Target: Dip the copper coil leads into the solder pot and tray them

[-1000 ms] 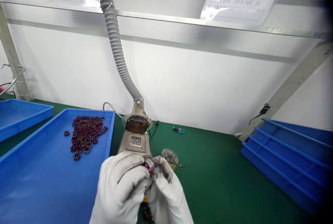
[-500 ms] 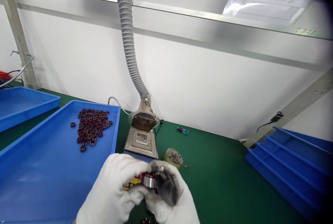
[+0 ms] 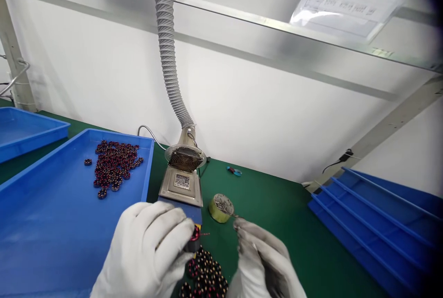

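Observation:
My left hand (image 3: 148, 247), in a white glove, is closed around a small wound motor stator (image 3: 194, 242). A red wire end sticks out of it to the right. Its fingers hide much of the part. My right hand (image 3: 259, 256), its gloved fingertips dark with dirt, has thumb and fingers together at the outer end of a thin metal tool (image 3: 232, 215). That tool leans out of a small yellowish can (image 3: 218, 214) with bits of metal inside. Between the hands, a pile of similar stators (image 3: 207, 272) lies on the green mat.
Left stands a large blue tray (image 3: 65, 224) with many stators (image 3: 116, 164). A solder pot (image 3: 182, 185) sits below a fume hose (image 3: 166, 49). Behind the can lie small blue-handled cutters (image 3: 234, 171). Stacked blue trays (image 3: 374, 224) stand at right; another tray (image 3: 31, 136) is far left.
Both hands were together around the stator. My right hand has let go and moved right to the can's tool; my left still holds the stator. The view has shifted slightly, exposing the pile.

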{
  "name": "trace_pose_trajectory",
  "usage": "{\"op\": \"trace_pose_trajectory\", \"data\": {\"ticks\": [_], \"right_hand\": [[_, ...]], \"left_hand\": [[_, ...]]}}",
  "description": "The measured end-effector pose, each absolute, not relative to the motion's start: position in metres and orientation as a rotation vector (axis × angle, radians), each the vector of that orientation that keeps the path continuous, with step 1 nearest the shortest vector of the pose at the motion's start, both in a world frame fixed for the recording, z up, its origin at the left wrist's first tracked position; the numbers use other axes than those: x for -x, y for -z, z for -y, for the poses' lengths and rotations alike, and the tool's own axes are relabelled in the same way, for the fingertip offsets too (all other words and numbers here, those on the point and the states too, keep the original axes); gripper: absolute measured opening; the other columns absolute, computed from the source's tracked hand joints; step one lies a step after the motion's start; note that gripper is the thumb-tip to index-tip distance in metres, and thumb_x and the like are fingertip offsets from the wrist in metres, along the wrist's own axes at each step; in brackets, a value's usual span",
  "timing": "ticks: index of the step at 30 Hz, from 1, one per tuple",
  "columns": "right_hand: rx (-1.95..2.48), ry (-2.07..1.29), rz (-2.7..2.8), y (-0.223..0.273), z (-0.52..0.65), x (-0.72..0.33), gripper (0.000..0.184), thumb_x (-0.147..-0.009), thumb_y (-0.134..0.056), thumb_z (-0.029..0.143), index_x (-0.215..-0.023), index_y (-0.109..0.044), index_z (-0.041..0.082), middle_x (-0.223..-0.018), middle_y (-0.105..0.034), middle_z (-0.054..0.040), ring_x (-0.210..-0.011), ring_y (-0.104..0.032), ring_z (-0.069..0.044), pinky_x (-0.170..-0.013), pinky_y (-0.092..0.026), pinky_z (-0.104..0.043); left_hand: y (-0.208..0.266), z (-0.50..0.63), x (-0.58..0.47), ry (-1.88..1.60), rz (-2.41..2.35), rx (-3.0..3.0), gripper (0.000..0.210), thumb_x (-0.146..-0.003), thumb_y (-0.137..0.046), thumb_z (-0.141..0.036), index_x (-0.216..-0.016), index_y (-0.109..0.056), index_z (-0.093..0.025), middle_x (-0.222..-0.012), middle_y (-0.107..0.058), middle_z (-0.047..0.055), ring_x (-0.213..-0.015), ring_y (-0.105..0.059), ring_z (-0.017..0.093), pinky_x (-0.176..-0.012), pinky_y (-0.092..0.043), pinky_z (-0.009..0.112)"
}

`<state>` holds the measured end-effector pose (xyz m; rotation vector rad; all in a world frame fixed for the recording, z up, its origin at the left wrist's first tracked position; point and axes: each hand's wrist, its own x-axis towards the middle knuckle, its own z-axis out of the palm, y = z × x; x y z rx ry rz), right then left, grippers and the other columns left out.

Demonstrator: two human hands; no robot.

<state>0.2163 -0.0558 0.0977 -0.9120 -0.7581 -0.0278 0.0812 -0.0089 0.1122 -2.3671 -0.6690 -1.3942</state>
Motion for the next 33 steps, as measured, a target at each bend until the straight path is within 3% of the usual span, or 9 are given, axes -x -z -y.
{"op": "trace_pose_trajectory", "data": {"ticks": [2, 8, 13, 16, 19, 21, 23, 27, 33], "right_hand": [[0.966, -0.046, 0.784, -0.101, 0.060, -0.214, 0.011, -0.069, -0.072, 0.015, -0.075, -0.069, 0.023, -0.085, -0.068, -0.0048, -0.078, -0.064, -0.019, -0.066, -0.052, -0.027], [0.881, -0.920, 0.786, -0.088, 0.045, -0.204, 0.029, -0.063, -0.077, 0.036, -0.086, -0.069, 0.022, -0.087, -0.072, -0.0085, -0.081, -0.067, -0.025, -0.075, -0.055, -0.038], [0.843, -0.983, 0.787, -0.065, 0.029, -0.212, 0.029, -0.055, -0.082, 0.034, -0.080, -0.070, 0.024, -0.082, -0.072, -0.0060, -0.078, -0.067, -0.024, -0.075, -0.055, -0.037], [0.821, -1.030, 0.840, -0.060, 0.026, -0.216, 0.030, -0.052, -0.083, 0.033, -0.078, -0.069, 0.026, -0.081, -0.072, -0.0044, -0.075, -0.068, -0.024, -0.070, -0.056, -0.038], [0.818, -1.059, 0.868, -0.060, 0.030, -0.216, 0.028, -0.059, -0.078, 0.039, -0.082, -0.070, 0.026, -0.081, -0.072, -0.0046, -0.077, -0.068, -0.025, -0.069, -0.056, -0.040], [0.815, -1.066, 0.880, -0.060, 0.033, -0.216, 0.026, -0.066, -0.072, 0.044, -0.085, -0.069, 0.026, -0.077, -0.072, -0.0044, -0.076, -0.068, -0.024, -0.066, -0.056, -0.041], [0.810, -1.068, 0.886, -0.058, 0.032, -0.219, 0.027, -0.071, -0.065, 0.049, -0.085, -0.069, 0.026, -0.073, -0.071, -0.0048, -0.073, -0.068, -0.024, -0.063, -0.056, -0.040], [0.802, -1.110, 0.963, -0.051, 0.016, -0.233, 0.031, -0.071, -0.062, 0.055, -0.076, -0.070, 0.025, -0.064, -0.070, -0.0046, -0.065, -0.067, -0.022, -0.058, -0.056, -0.035], [0.800, -1.156, 0.974, -0.047, 0.012, -0.234, 0.028, -0.067, -0.069, 0.050, -0.080, -0.070, 0.024, -0.067, -0.070, -0.0031, -0.061, -0.066, -0.021, -0.056, -0.056, -0.035]], "left_hand": [[-0.113, 0.009, -0.081, 1.432, 0.710, 2.372, 0.015, -0.084, -0.051, -0.024, -0.096, -0.057, -0.018, -0.088, -0.071, 0.001, -0.083, -0.060, 0.017, -0.074, -0.041, 0.034], [-0.114, 0.005, -0.081, 1.480, 0.690, 2.476, 0.017, -0.085, -0.047, -0.018, -0.099, -0.055, -0.018, -0.088, -0.070, 0.004, -0.080, -0.061, 0.018, -0.067, -0.045, 0.033], [-0.115, -0.001, -0.078, 1.582, 0.618, 2.835, 0.020, -0.085, -0.051, -0.019, -0.103, -0.056, -0.025, -0.095, -0.068, 0.001, -0.086, -0.061, 0.015, -0.078, -0.049, 0.030], [-0.112, -0.005, -0.080, 1.886, 0.702, 2.899, 0.015, -0.084, -0.049, -0.023, -0.085, -0.064, -0.026, -0.087, -0.068, 0.000, -0.086, -0.062, 0.016, -0.078, -0.051, 0.030], [-0.109, -0.008, -0.080, 2.265, 0.919, 2.905, 0.019, -0.079, -0.048, -0.019, -0.068, -0.063, -0.023, -0.077, -0.067, 0.001, -0.079, -0.064, 0.017, -0.067, -0.054, 0.026], [-0.108, -0.009, -0.078, 2.473, 1.088, 2.837, 0.017, -0.077, -0.049, -0.016, -0.071, -0.063, -0.022, -0.082, -0.068, 0.001, -0.080, -0.065, 0.017, -0.065, -0.055, 0.025], [-0.108, -0.008, -0.077, 2.441, 1.161, 2.876, 0.016, -0.074, -0.055, -0.015, -0.084, -0.065, -0.024, -0.095, -0.069, 0.002, -0.085, -0.066, 0.018, -0.071, -0.056, 0.026], [-0.111, 0.000, -0.081, 1.917, 0.927, 3.047, 0.041, -0.069, -0.065, -0.011, -0.105, -0.060, -0.030, -0.108, -0.066, -0.001, -0.097, -0.061, 0.016, -0.086, -0.052, 0.027], [-0.110, -0.003, -0.085, 2.038, 0.605, 2.959, 0.012, -0.083, -0.056, -0.029, -0.090, -0.065, -0.024, -0.090, -0.071, 0.001, -0.084, -0.064, 0.015, -0.077, -0.053, 0.026]]}}
